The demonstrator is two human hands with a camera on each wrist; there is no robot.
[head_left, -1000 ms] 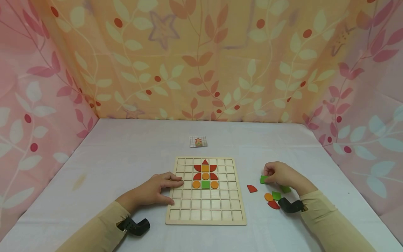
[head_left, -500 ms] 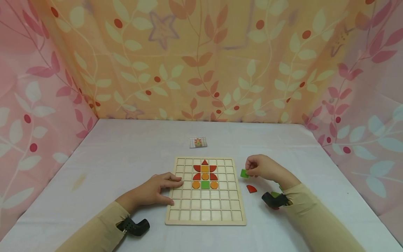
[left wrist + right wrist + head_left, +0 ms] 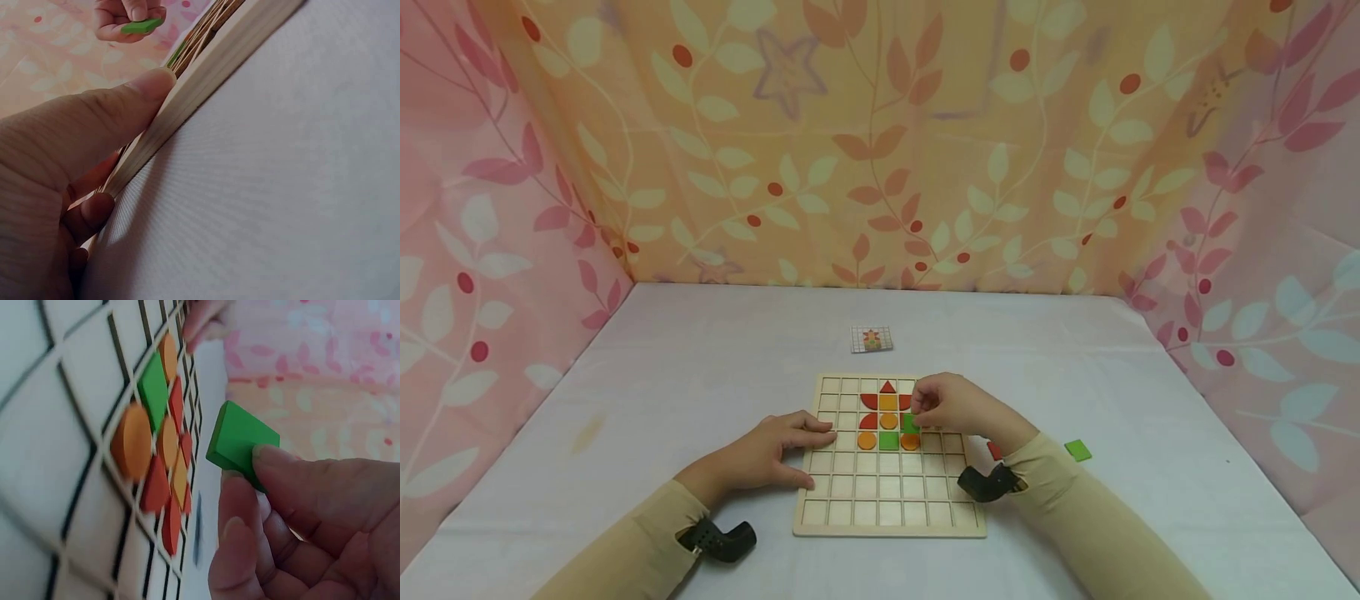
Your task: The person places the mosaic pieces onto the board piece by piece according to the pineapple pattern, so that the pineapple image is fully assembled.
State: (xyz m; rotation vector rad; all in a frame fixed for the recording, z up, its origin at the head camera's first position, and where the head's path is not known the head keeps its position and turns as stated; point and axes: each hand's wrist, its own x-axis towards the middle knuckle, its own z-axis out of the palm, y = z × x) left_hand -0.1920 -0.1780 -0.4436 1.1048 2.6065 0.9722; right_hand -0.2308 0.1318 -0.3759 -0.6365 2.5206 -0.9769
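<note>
My right hand [image 3: 958, 408] pinches a green square tile [image 3: 240, 437] between thumb and fingers, held over the right part of the tile pattern. The wooden grid board [image 3: 887, 512] lies below it. On the board are a red triangle [image 3: 887, 387], an orange square [image 3: 888, 402], red quarter-round tiles, a green square [image 3: 888, 440] in the grid and several orange discs [image 3: 867, 441]. My left hand [image 3: 771, 450] rests at the board's left edge, fingers stretched onto it; the left wrist view shows its thumb [image 3: 153, 84] on the rim. The right hand hides part of the board's upper right.
A small pattern card [image 3: 872, 339] lies behind the board. To the right, a loose green square [image 3: 1078, 450] lies on the white cloth, and a red piece [image 3: 994, 451] peeks out beside the right wrist. A black wrist camera [image 3: 988, 483] overhangs the board's right edge.
My right hand has carried the green square tile leftward from the loose pieces, past the board's right edge, to above the pattern. The left hand has stayed in place.
</note>
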